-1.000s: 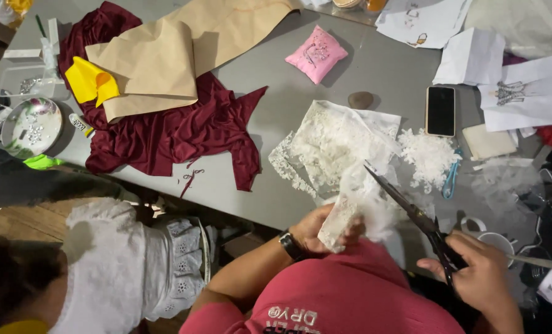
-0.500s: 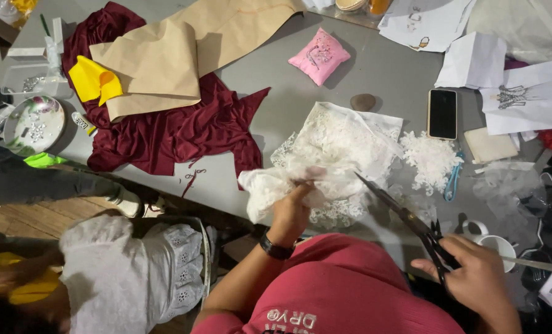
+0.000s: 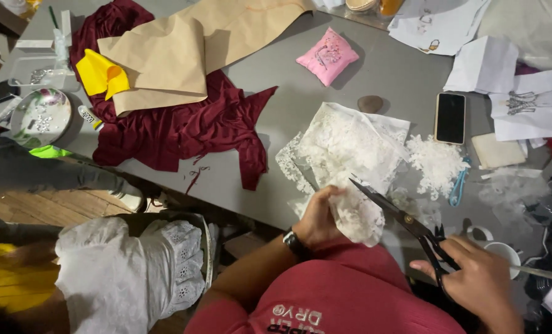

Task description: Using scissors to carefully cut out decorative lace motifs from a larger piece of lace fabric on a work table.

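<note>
On the grey table (image 3: 375, 74) I see the lace sheet (image 3: 350, 145) lying flat again at 12 o'clock, where half a second ago my left hand (image 3: 319, 216) bunched it; so I judge trimming can resume. That hand now pinches a lace piece (image 3: 357, 216), and the scissors (image 3: 406, 219), gripped through the loops by my right hand (image 3: 480, 281), have closed in, blades narrowly parted, long axis pointing to 10 o'clock

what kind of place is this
Likely a sewing or dressmaking workroom: the left hand holds white lace, the right hand holds scissors, and a pink pincushion lies by brown pattern paper.
</note>
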